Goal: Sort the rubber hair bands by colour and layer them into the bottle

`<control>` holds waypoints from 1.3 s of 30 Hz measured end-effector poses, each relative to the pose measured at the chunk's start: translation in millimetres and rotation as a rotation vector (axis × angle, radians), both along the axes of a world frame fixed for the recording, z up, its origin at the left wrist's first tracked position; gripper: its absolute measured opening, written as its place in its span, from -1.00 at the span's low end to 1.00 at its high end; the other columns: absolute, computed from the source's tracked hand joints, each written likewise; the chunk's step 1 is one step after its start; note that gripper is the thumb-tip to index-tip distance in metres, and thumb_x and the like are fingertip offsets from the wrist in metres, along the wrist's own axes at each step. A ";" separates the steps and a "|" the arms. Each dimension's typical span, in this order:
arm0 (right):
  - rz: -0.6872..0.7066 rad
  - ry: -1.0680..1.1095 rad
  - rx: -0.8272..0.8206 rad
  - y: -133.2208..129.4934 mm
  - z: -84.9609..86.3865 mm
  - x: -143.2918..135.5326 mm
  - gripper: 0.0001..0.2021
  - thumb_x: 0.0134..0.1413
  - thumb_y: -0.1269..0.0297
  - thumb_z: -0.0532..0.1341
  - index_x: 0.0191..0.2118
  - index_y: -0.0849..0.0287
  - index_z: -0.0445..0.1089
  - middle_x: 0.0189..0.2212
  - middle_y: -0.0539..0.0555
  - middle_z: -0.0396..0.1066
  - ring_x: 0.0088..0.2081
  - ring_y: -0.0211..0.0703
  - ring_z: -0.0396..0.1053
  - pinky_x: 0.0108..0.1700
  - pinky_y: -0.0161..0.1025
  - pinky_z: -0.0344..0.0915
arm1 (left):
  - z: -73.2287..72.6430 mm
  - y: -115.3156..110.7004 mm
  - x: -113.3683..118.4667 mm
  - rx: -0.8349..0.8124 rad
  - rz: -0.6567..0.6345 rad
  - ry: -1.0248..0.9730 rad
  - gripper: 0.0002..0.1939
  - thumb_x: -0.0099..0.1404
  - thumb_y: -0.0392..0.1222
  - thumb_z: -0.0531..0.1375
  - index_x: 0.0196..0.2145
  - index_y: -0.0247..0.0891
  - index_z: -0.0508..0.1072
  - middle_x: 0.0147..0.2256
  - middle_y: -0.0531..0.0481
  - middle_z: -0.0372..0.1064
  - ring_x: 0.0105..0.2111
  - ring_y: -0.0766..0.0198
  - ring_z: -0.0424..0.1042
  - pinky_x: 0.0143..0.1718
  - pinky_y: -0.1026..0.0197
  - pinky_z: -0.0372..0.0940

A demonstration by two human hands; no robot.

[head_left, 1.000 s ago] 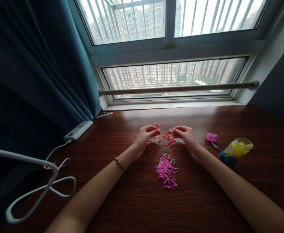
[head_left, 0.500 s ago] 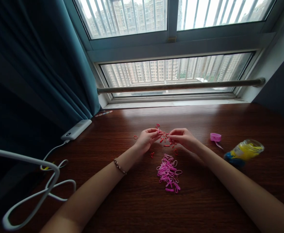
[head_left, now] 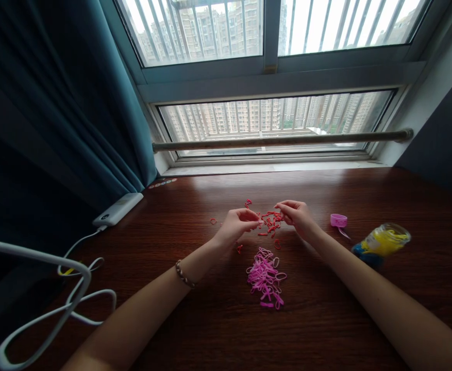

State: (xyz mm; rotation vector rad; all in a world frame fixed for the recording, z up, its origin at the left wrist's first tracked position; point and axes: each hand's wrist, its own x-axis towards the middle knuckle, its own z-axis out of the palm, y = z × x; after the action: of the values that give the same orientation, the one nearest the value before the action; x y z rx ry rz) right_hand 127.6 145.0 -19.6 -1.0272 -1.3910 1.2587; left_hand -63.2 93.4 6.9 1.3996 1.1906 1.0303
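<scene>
Small red elastic bands (head_left: 273, 220) lie in a loose heap between my two hands, with a few strays around it. My left hand (head_left: 238, 225) is at the heap's left side, thumb and fingers pinched together; what they hold is too small to make out. At the right edge, my right hand (head_left: 297, 215) also has its thumb and forefinger closed in a pinch, slightly above the table. Anything between those fingertips is too tiny to name. Nearer to me, a pile of pink-purple elastic bands (head_left: 265, 275) lies untouched by either hand.
On the right, a clear jar (head_left: 384, 242) with yellow and blue contents lies tilted beside a small pink ring-shaped piece (head_left: 338, 221). A white power strip (head_left: 118, 209) and looped white cable (head_left: 82, 278) occupy the left, by the blue curtain (head_left: 129, 118). Behind is a window.
My hands have moved apart: the right went slightly up and right, and the left lowered toward the red bands. More of the red heap shows between them. The view shifted slightly.
</scene>
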 end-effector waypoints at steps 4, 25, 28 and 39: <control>-0.283 -0.146 0.096 13.8 -11.3 10.5 -0.66 -0.11 0.05 0.13 -0.40 0.29 0.40 -0.70 -0.03 0.24 -0.71 -0.38 0.10 -0.68 -0.38 0.02 | 11.4 -18.4 12.4 -0.032 -0.382 0.233 -0.87 -0.03 -0.22 0.27 -0.49 -0.34 0.50 -0.52 -0.01 0.43 -0.50 0.34 0.37 -0.46 0.34 0.23; -0.265 -0.723 0.319 12.4 -14.4 12.3 -0.84 -0.12 0.23 0.18 -0.39 0.10 0.46 -0.47 0.00 0.48 -0.45 -0.20 0.38 -0.36 -0.29 0.22 | -42.9 48.9 -52.1 0.526 0.018 1.069 -0.51 0.27 0.06 -0.05 0.13 -0.05 0.10 0.16 -0.02 0.03 0.22 -0.02 -0.27 0.10 -0.32 -0.42; -0.271 -0.608 0.275 14.5 -14.8 11.5 -0.83 -0.15 0.20 0.18 -0.43 0.12 0.47 -0.49 0.00 0.47 -0.50 -0.22 0.35 -0.39 -0.30 0.22 | -41.0 51.3 -49.5 0.457 -0.010 1.099 -0.48 0.23 0.15 -0.06 0.13 0.08 0.07 0.20 0.05 -0.05 0.21 -0.10 -0.32 0.05 -0.38 -0.49; -0.343 -0.438 0.286 11.3 -8.2 9.5 -0.79 -0.14 0.16 0.18 -0.42 0.16 0.48 -0.56 0.03 0.44 -0.53 -0.21 0.32 -0.43 -0.29 0.21 | -37.6 61.3 -41.9 0.500 -0.054 1.138 -0.57 0.26 0.13 -0.08 0.03 0.07 0.25 0.09 0.07 0.16 0.19 -0.05 -0.20 0.06 -0.35 -0.56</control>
State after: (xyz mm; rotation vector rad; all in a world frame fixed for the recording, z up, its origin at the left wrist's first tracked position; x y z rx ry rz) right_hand 137.1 156.3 -27.8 -1.3184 -1.5798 0.5825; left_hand -105.1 154.7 -30.7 2.5625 1.7070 0.4362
